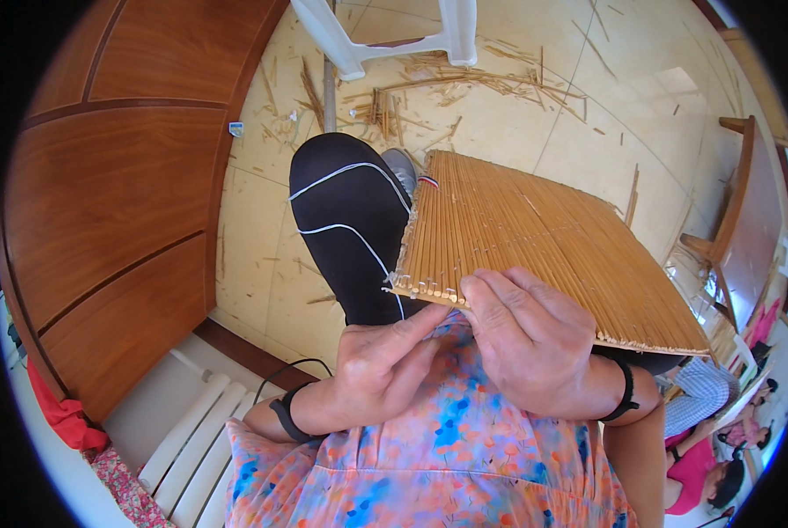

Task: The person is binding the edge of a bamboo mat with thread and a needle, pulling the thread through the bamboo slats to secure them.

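A stiff mat of thin golden-brown reed stalks (535,238) lies tilted across my lap, mostly over the right leg. Cut stalk ends line its near edge. My right hand (535,339) is closed on that edge, fingers on top and pressed together. Just left of it, my left hand (385,361) has its fingers curled, the index finger stretched along the underside of the edge; its thumb is hidden. A thin white cord (346,227) runs from the mat's left side in loops over my black-clad left knee (337,189).
Brown wooden panels (139,176) stand close on the left. Broken stalks (464,84) litter the tiled floor around a white plastic stool (403,40). At right are a wooden bench-like piece (742,207) and people sitting (698,471). A white slatted seat (196,449) is at lower left.
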Motion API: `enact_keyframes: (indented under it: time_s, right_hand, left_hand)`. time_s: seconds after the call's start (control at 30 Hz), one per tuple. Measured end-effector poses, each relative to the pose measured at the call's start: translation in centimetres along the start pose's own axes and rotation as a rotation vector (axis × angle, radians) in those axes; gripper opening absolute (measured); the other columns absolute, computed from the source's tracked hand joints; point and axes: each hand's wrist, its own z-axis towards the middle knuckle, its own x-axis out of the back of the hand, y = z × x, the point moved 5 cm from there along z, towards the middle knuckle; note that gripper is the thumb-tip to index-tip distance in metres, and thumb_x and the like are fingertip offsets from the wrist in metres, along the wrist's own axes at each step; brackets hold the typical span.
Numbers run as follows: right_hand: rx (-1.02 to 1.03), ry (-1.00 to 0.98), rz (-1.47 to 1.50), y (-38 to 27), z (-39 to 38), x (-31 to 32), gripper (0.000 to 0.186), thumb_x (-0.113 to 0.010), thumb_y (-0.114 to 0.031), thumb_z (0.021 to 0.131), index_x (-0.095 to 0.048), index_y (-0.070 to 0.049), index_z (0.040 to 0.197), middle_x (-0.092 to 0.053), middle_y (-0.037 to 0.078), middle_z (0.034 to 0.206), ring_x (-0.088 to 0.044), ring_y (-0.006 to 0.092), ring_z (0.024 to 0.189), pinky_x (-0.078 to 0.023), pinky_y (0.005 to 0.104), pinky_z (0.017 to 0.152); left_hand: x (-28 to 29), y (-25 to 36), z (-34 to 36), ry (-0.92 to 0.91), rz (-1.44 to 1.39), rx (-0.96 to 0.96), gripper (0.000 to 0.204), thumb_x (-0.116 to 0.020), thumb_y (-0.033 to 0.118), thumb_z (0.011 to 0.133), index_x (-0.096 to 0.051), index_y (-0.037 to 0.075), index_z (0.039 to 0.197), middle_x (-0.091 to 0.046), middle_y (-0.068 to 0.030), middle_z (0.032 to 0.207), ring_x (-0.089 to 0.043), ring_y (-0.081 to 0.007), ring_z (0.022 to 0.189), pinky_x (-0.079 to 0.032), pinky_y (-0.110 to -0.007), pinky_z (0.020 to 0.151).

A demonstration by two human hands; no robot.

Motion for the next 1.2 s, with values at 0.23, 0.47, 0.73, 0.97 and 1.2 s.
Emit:
enact_keyframes:
  time_s: [0.23, 0.47, 0.73, 0.97, 1.2]
  right_hand:
    - [-0.032, -0.001, 0.046, 0.0, 0.5, 0.4, 0.036, -0.067, -0.005, 0.070, -0.066, 0.005, 0.105, -0.068, 0.016, 0.097, -0.068, 0.0315, 0.086, -0.057, 0.0359, 0.075]
    - [-0.147, -0.014, 0.142, 0.3, 1.1, 0.7, 0.028, -0.068, -0.004, 0.072, -0.066, 0.004, 0.099, -0.069, 0.016, 0.094, -0.069, 0.0313, 0.085, -0.058, 0.0370, 0.079]
    - [-0.134, 0.024, 0.140, 0.3, 1.1, 0.7, 0.025, -0.069, -0.003, 0.072, -0.067, 0.003, 0.096, -0.069, 0.015, 0.092, -0.069, 0.0310, 0.083, -0.057, 0.0355, 0.073]
    - [-0.165, 0.029, 0.157, 0.3, 1.0, 0.6, 0.023, -0.070, -0.002, 0.072, -0.067, 0.002, 0.095, -0.069, 0.014, 0.091, -0.069, 0.0304, 0.082, -0.057, 0.0357, 0.071]
    - [-0.186, 0.033, 0.178, 0.4, 1.0, 0.6, 0.023, -0.070, -0.002, 0.073, -0.067, 0.001, 0.096, -0.069, 0.013, 0.091, -0.069, 0.0309, 0.082, -0.057, 0.0360, 0.072]
  left_hand:
    - [-0.4, -0.9, 0.0, 0.052, -0.005, -0.049, 0.036, -0.060, -0.003, 0.084, -0.061, -0.007, 0.120, -0.058, -0.0063, 0.060, -0.058, -0.0159, 0.048, -0.044, -0.028, 0.047]
    - [-0.4, -0.9, 0.4, 0.042, -0.006, -0.056, 0.035, -0.061, -0.004, 0.084, -0.061, -0.006, 0.120, -0.061, -0.0078, 0.065, -0.059, -0.0169, 0.051, -0.045, -0.029, 0.049]
    - [-0.5, -1.2, 0.2, 0.055, -0.015, -0.066, 0.033, -0.064, -0.003, 0.084, -0.062, -0.006, 0.117, -0.062, -0.0089, 0.070, -0.059, -0.0168, 0.053, -0.045, -0.028, 0.051]
    - [-0.5, -1.2, -0.1, 0.046, -0.027, -0.041, 0.034, -0.062, -0.002, 0.085, -0.062, -0.005, 0.119, -0.059, -0.0061, 0.066, -0.057, -0.0152, 0.052, -0.044, -0.028, 0.050]
    - [-0.1, -1.2, -0.1, -0.068, -0.199, 0.091, 0.041, -0.056, -0.006, 0.088, -0.057, -0.008, 0.129, -0.070, -0.0134, 0.079, -0.067, -0.0139, 0.058, -0.053, -0.025, 0.058]
